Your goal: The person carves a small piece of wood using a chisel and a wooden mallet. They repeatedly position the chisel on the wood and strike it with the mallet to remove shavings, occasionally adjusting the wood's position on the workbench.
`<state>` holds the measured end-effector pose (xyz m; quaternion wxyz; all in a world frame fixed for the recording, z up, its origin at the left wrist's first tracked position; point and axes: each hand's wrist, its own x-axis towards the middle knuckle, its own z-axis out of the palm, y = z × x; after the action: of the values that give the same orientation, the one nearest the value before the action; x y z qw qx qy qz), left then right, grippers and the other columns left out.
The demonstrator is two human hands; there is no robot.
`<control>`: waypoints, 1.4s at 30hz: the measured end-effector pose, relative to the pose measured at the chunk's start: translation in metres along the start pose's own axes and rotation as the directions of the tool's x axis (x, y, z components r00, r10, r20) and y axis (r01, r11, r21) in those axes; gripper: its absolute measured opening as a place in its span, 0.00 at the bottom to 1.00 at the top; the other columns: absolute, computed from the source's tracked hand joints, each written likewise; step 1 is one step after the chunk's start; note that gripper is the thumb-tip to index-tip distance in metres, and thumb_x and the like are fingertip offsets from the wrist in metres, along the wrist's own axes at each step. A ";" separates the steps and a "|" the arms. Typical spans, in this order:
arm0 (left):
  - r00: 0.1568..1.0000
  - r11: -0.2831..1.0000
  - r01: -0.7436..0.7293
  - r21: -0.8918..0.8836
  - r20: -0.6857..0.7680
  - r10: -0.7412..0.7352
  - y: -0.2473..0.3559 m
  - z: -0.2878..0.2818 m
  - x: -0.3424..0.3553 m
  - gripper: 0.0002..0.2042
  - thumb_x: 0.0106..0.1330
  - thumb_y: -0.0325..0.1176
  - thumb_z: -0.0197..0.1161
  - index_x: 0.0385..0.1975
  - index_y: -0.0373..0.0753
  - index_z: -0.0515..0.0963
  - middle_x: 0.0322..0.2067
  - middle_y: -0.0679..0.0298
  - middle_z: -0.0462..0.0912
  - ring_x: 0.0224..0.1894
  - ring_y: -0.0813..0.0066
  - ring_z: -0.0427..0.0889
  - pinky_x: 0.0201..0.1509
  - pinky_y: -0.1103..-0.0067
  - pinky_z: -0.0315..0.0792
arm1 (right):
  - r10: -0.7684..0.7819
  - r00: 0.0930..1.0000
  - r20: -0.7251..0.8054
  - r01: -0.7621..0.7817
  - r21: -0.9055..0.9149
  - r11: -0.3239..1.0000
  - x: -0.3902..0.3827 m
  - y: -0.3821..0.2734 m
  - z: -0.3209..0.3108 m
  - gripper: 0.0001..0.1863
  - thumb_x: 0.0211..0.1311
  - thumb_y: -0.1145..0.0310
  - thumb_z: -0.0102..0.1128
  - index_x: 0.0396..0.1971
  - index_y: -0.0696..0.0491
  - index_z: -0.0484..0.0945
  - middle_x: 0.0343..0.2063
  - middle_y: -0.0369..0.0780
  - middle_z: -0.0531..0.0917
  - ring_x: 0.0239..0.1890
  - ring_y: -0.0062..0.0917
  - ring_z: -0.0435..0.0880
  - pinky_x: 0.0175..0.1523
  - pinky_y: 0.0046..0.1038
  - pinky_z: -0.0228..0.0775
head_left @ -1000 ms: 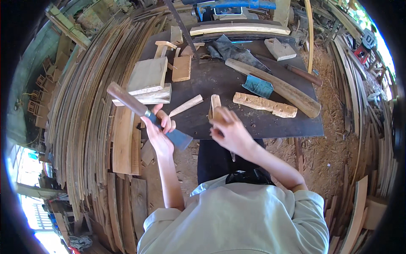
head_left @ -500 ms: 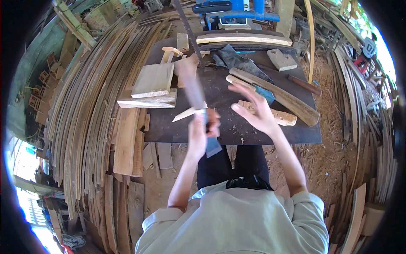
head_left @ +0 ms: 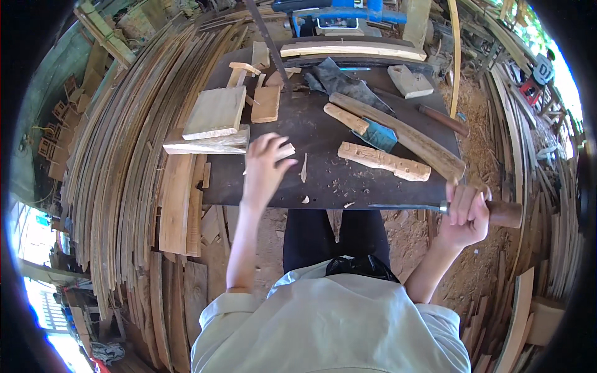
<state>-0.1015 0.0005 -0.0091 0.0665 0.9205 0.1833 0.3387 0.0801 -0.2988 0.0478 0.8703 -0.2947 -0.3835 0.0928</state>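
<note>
My right hand [head_left: 465, 214] is closed around a chisel [head_left: 505, 213] beyond the table's near right edge. The wooden handle sticks out to the right, and the thin metal blade points left along that edge. My left hand [head_left: 264, 165] is over the left part of the dark table [head_left: 323, 180], fingers curved and apart. Just behind its thumb lies a small pale wood piece [head_left: 287, 150]; whether the fingers touch it I cannot tell. A notched, carved wood block [head_left: 384, 161] lies right of centre. Behind it is a tool with a wooden handle [head_left: 345, 118] and a flat blue-green end.
Wood boards [head_left: 214, 115] are stacked at the table's left. A long thick wooden club [head_left: 423, 140], dark cloth [head_left: 348, 84] and a pale block [head_left: 410, 81] lie at the right and back. Long planks [head_left: 130, 155] line the left side. A blue machine [head_left: 342, 13] stands beyond.
The chisel has passed from my left hand to my right, which has swung down to the right with it. My left hand has moved up and left, toward the small pale wood piece.
</note>
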 end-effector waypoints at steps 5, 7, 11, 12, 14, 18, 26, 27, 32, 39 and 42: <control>0.990 0.950 0.129 -0.284 0.096 -0.105 -0.034 0.004 -0.011 0.13 0.57 0.30 0.66 0.41 0.34 0.77 0.36 0.57 0.78 0.40 0.59 0.78 0.44 0.71 0.71 | -0.014 0.999 -0.049 0.014 0.009 1.000 -0.003 0.014 0.005 0.16 0.61 0.71 0.47 0.15 0.46 0.58 0.06 0.29 0.61 0.08 0.14 0.56 0.33 0.26 0.54; 0.985 0.907 0.169 -0.385 0.105 -0.139 -0.030 0.001 -0.009 0.12 0.61 0.30 0.62 0.42 0.34 0.76 0.37 0.55 0.79 0.39 0.60 0.79 0.43 0.73 0.71 | 0.005 1.000 -0.020 -0.005 0.016 1.000 -0.004 0.020 0.011 0.16 0.61 0.72 0.50 0.15 0.47 0.58 0.06 0.29 0.62 0.07 0.15 0.57 0.32 0.28 0.56; 0.971 0.846 0.221 -0.485 0.190 -0.144 -0.008 -0.005 -0.007 0.11 0.69 0.31 0.53 0.45 0.33 0.74 0.37 0.52 0.80 0.38 0.63 0.81 0.43 0.76 0.71 | 0.026 0.998 0.055 -0.026 -0.005 1.000 -0.009 0.027 0.014 0.14 0.61 0.70 0.51 0.16 0.49 0.61 0.06 0.31 0.65 0.07 0.15 0.59 0.29 0.28 0.56; 0.973 0.854 0.198 -0.481 0.199 -0.114 -0.004 -0.005 -0.007 0.12 0.70 0.32 0.51 0.46 0.32 0.74 0.37 0.51 0.80 0.38 0.64 0.81 0.43 0.76 0.71 | 0.000 0.995 0.097 -0.002 0.016 1.000 -0.008 0.026 0.014 0.14 0.62 0.69 0.51 0.17 0.49 0.62 0.06 0.31 0.66 0.07 0.15 0.59 0.29 0.28 0.56; 0.922 0.820 0.324 -0.471 0.352 -0.162 0.007 -0.008 -0.006 0.12 0.72 0.33 0.47 0.46 0.33 0.72 0.35 0.52 0.80 0.36 0.61 0.81 0.41 0.74 0.72 | -0.054 0.982 0.179 0.043 0.060 0.997 -0.006 0.023 0.017 0.13 0.62 0.67 0.52 0.18 0.49 0.62 0.07 0.32 0.67 0.07 0.15 0.60 0.29 0.28 0.56; 0.932 0.877 0.215 -0.430 0.358 -0.054 0.034 0.004 -0.013 0.14 0.68 0.38 0.55 0.46 0.37 0.68 0.34 0.51 0.80 0.39 0.50 0.81 0.38 0.66 0.73 | -0.076 0.973 0.216 0.067 0.049 0.997 -0.006 0.021 0.018 0.20 0.65 0.51 0.49 0.18 0.47 0.62 0.06 0.29 0.67 0.06 0.15 0.63 0.31 0.25 0.55; 0.951 0.953 -0.117 -0.281 0.244 0.189 0.068 0.019 -0.028 0.17 0.54 0.38 0.67 0.42 0.42 0.75 0.36 0.64 0.74 0.36 0.63 0.80 0.38 0.71 0.74 | -0.079 0.947 0.312 0.072 0.033 0.997 0.004 0.025 0.030 0.24 0.62 0.45 0.52 0.16 0.47 0.66 0.08 0.29 0.70 0.09 0.16 0.68 0.31 0.25 0.54; 0.955 0.955 -0.099 -0.278 0.242 0.170 0.069 0.021 -0.030 0.17 0.53 0.36 0.69 0.43 0.43 0.77 0.37 0.64 0.75 0.36 0.63 0.80 0.39 0.71 0.74 | -0.075 0.942 0.327 0.067 0.034 0.997 0.004 0.026 0.032 0.23 0.62 0.45 0.52 0.16 0.47 0.66 0.08 0.29 0.70 0.09 0.16 0.68 0.31 0.25 0.54; 0.972 0.966 -0.156 -0.207 0.143 0.187 0.070 0.019 -0.031 0.19 0.51 0.36 0.70 0.44 0.43 0.77 0.36 0.66 0.75 0.38 0.68 0.78 0.44 0.71 0.68 | -0.046 0.952 0.303 0.032 0.049 0.998 0.013 0.031 0.044 0.20 0.59 0.55 0.62 0.15 0.51 0.69 0.09 0.32 0.72 0.09 0.19 0.68 0.28 0.28 0.60; 0.991 0.964 -0.110 -0.242 0.042 0.124 0.074 0.031 -0.039 0.14 0.51 0.36 0.71 0.36 0.42 0.79 0.35 0.69 0.79 0.38 0.71 0.78 0.45 0.72 0.66 | -0.107 0.918 0.381 0.094 0.052 0.994 0.036 0.042 0.054 0.15 0.62 0.64 0.57 0.17 0.51 0.68 0.09 0.32 0.71 0.09 0.18 0.68 0.32 0.31 0.62; 0.995 0.969 -0.100 -0.225 0.003 0.104 0.076 0.031 -0.039 0.13 0.50 0.36 0.71 0.35 0.42 0.82 0.34 0.70 0.78 0.37 0.73 0.78 0.44 0.73 0.66 | -0.110 0.900 0.422 0.107 0.030 0.994 0.041 0.047 0.056 0.14 0.62 0.66 0.55 0.17 0.52 0.67 0.08 0.32 0.71 0.09 0.18 0.68 0.32 0.31 0.62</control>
<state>-0.0864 -0.0843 -0.0376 0.1539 0.9178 0.0959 0.3534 0.0708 -0.2200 0.0756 0.7712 -0.2431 -0.5785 0.1070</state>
